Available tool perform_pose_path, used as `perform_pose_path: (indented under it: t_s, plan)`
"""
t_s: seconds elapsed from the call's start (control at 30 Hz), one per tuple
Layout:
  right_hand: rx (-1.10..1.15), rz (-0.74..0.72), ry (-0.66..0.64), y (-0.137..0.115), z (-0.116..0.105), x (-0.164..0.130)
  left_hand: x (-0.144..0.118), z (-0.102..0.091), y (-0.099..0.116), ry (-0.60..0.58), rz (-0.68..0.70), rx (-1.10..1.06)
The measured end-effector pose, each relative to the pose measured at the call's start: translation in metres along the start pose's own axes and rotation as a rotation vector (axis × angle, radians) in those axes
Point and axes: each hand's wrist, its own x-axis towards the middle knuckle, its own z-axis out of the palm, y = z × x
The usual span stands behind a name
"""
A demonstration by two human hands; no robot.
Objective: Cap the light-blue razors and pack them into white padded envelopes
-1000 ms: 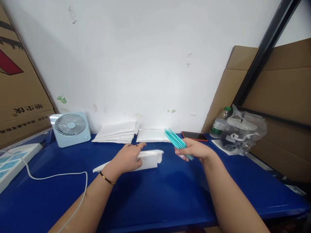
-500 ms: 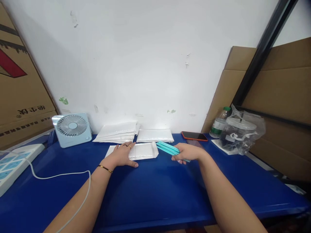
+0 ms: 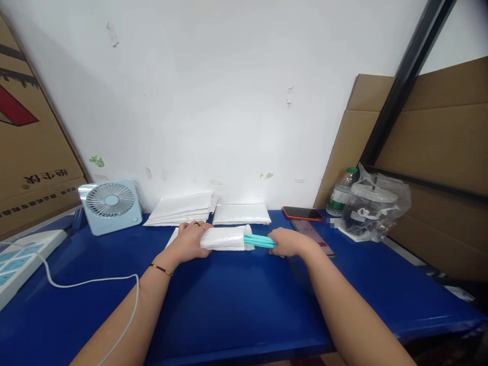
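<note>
My left hand (image 3: 189, 241) grips a white bubble mailer (image 3: 224, 239) by its left part, thumb at the near edge; the mailer bulges and its mouth faces right. From that mouth sticks out a bundle of thin turquoise sticks (image 3: 260, 240), whose left ends are hidden inside. The fingers of my right hand (image 3: 286, 242) are closed round the bundle's right end. Behind the mailer lie a stack of white mailers (image 3: 181, 208) and a smaller pile of white mailers (image 3: 241, 213).
A light blue fan (image 3: 111, 206) stands at the left, near a power strip (image 3: 23, 262) with a white cable (image 3: 91, 281). Two phones, an orange-edged one (image 3: 302, 213) and another (image 3: 313, 236), lie right of centre. A bottle (image 3: 342, 193) and a bagged cup (image 3: 371, 211) stand further right.
My right hand has moved left a little, and the sticks' left ends have entered the mailer's mouth. My left hand has closed from lying flat to gripping the mailer, which now bulges.
</note>
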Motion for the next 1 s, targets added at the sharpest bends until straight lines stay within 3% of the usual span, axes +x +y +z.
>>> perform_pose_path:
  t_s: [0.17, 0.3, 0.43, 0.57, 0.73, 0.83, 0.93, 1.0]
  plan:
    - [-0.287, -0.13, 0.145, -0.024, 0.005, -0.003, 0.001, 0.0, 0.026, 0.003, 0.111, 0.007]
    - [-0.264, -0.136, 0.193, -0.034, 0.01, -0.001, 0.001, 0.004, 0.049, -0.048, 0.16, 0.011]
    - [-0.043, -0.195, 0.177, -0.038, 0.012, -0.001, 0.0, 0.011, 0.069, -0.06, 0.155, 0.025]
    - [0.242, -0.33, 0.238, -0.039, 0.007, -0.003, 0.0, 0.011, 0.073, -0.088, 0.056, 0.03]
    - [0.743, -0.227, 0.564, -0.037, 0.006, 0.007, 0.004, 0.006, 0.06, -0.023, -0.043, -0.022]
    - [1.048, -0.17, 0.568, -0.04, 0.015, 0.019, 0.004, 0.006, 0.056, 0.004, -0.045, -0.058]
    - [1.127, -0.184, 0.575, -0.052, 0.026, 0.03, 0.003, 0.008, 0.059, 0.01, -0.029, -0.055]
    - [1.035, -0.203, 0.649, -0.062, 0.034, 0.034, 0.001, 0.01, 0.063, -0.004, 0.035, -0.038]
